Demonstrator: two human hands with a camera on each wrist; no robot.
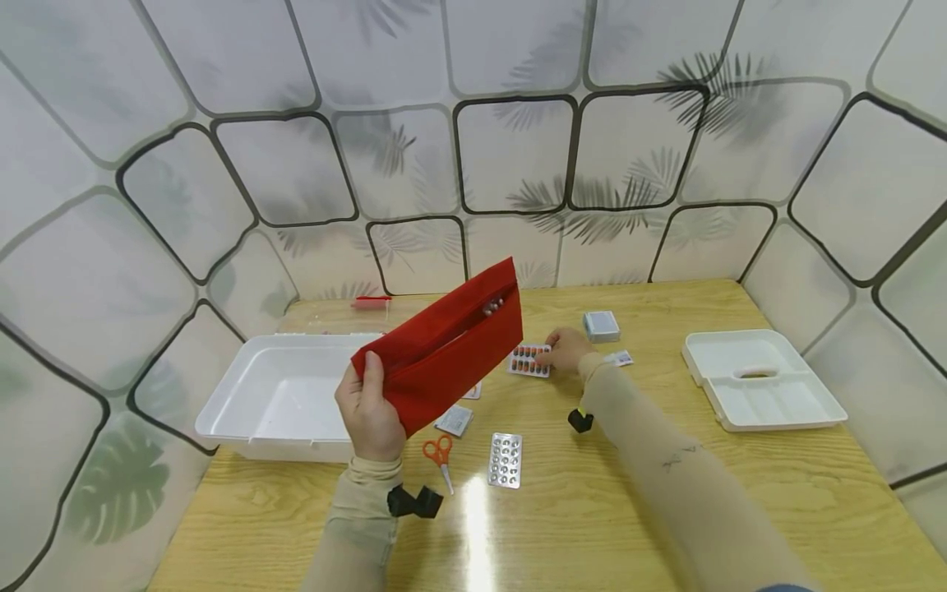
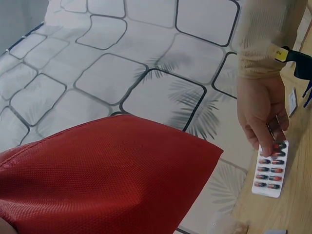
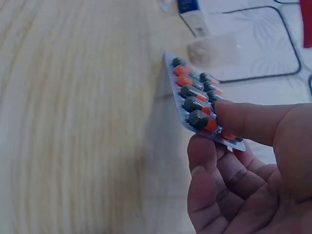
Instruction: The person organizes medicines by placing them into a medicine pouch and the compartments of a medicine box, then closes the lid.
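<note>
My left hand grips a red fabric pouch by its left end, thumb on the near side, and holds it up over the table. The pouch's long mouth gapes a little, and something silvery shows inside at the right end. Over at the right, my right hand pinches a blister pack of orange and dark green capsules by one end. In the right wrist view the thumb presses on the capsule side of the blister pack, with fingers beneath it, and the pack is tilted.
Orange-handled scissors, a silver blister pack and a small packet lie below the pouch. A white bin stands left, a white compartment tray right. Beyond my right hand is a small box; a red item lies at the back.
</note>
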